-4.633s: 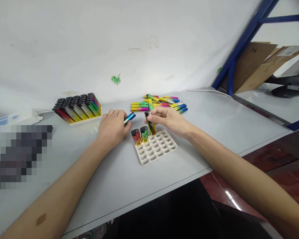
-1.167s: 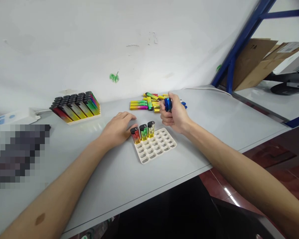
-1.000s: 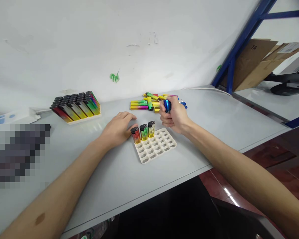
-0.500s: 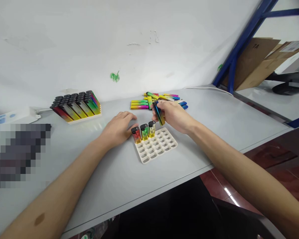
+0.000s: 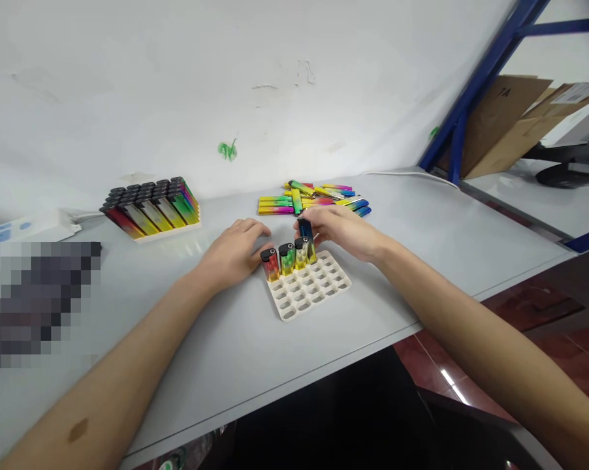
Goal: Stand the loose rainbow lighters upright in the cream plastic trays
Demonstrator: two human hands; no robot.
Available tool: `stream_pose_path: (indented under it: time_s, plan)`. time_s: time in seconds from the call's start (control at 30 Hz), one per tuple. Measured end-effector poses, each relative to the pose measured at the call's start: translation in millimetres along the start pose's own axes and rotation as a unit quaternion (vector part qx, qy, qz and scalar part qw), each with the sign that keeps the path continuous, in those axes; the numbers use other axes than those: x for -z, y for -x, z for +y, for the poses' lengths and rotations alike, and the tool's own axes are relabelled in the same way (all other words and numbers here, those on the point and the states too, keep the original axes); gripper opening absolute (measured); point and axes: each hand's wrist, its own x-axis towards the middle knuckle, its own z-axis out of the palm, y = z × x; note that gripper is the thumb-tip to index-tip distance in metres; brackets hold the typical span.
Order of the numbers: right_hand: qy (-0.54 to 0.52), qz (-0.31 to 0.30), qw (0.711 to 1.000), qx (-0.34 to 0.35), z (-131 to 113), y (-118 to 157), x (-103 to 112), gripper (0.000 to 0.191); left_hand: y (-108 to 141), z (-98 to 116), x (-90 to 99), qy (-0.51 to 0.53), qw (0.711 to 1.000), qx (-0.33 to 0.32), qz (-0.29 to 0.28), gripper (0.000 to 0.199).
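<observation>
At the far left, black-capped lighters (image 5: 150, 207) stood packed near the wall (image 5: 334, 98). Next, the person's left hand (image 5: 236, 252) rested on the table (image 5: 201, 372), thumb and fingers apart, just beside a red lighter (image 5: 271, 264). That, a green lighter (image 5: 287, 259) and a clear, yellowish lighter (image 5: 302, 254) stood in the back row of a white tray (image 5: 318, 301). A blue lighter (image 5: 305, 228), its foot at that row, was pinched by the right hand (image 5: 338, 230); whether it was seated, I couldn't tell. Loose lighters (image 5: 277, 205) lay heaped behind.
</observation>
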Motion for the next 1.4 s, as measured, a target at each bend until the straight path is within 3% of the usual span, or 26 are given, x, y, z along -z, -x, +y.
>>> stream_pose_path:
  time_s: [0.1, 0.37, 0.63, 0.9, 1.2, 1.4]
  plan:
    - [0.000, 0.007, 1.000, 0.009, 0, 0, 0, 0.051, 0, 0, 0.1, 0.003, 1.000, -0.003, 0.002, 0.033]
    - [0.178, 0.054, 0.975, 0.122, 1, 3, 1, 0.033, -1, 3, 1.6, 0.008, 1.000, 0.003, -0.002, 0.033]
    - [0.274, 0.081, 0.939, 0.192, -2, 7, -3, 0.049, -1, 4, 2.7, 0.001, 1.000, 0.008, -0.007, 0.031]
    - [0.365, 0.114, 0.898, 0.217, 7, 4, -8, 0.046, 0, -1, -0.4, 0.008, 1.000, -0.011, 0.009, 0.034]
    - [0.381, 0.162, 0.886, 0.207, -1, 12, -16, 0.028, 0, 2, 1.1, 0.007, 1.000, -0.004, 0.007, 0.033]
    - [0.434, 0.195, 0.852, 0.217, 3, 12, -19, 0.018, 0, 4, 2.4, 0.004, 1.000, 0.004, 0.002, 0.031]
